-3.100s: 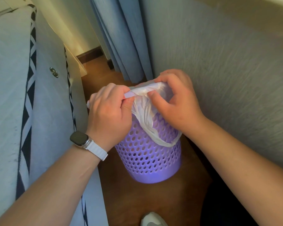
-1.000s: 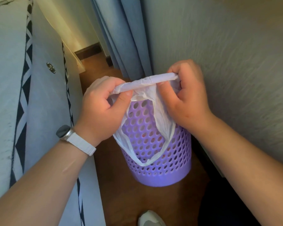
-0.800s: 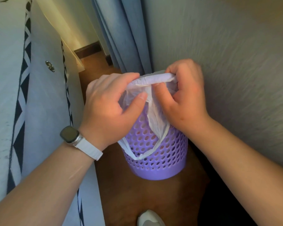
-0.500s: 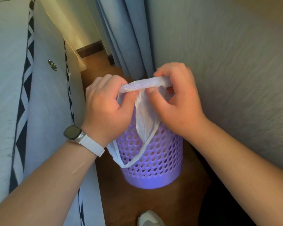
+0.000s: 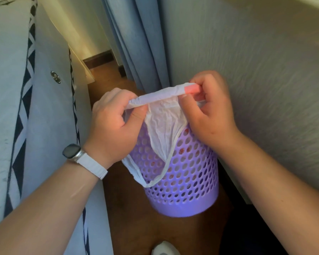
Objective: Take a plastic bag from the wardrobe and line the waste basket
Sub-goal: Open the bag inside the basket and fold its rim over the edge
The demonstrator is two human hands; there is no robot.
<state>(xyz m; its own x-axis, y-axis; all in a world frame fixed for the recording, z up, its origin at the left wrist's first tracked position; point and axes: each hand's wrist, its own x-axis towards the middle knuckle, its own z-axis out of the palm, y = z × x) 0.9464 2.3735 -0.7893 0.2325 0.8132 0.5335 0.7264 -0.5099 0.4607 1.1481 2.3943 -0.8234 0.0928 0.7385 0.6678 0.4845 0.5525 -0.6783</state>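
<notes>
Left grip (image 5: 114, 126) and right grip (image 5: 210, 115) pinch opposite ends of the crumpled white plastic bag (image 5: 164, 126) (top rolled), hanging below them, perhaps touching the purple perforated basket (image 5: 188, 181).

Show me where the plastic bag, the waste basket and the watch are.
plastic bag (image 5: 164, 126), head view, on its crumpled hanging middle.
waste basket (image 5: 190, 181), head view, on its perforated purple wall.
watch (image 5: 71, 151), head view, on its dark face.

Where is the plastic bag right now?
Centre of the head view: the plastic bag is held by the left hand and right hand, just above the purple waste basket.
</notes>
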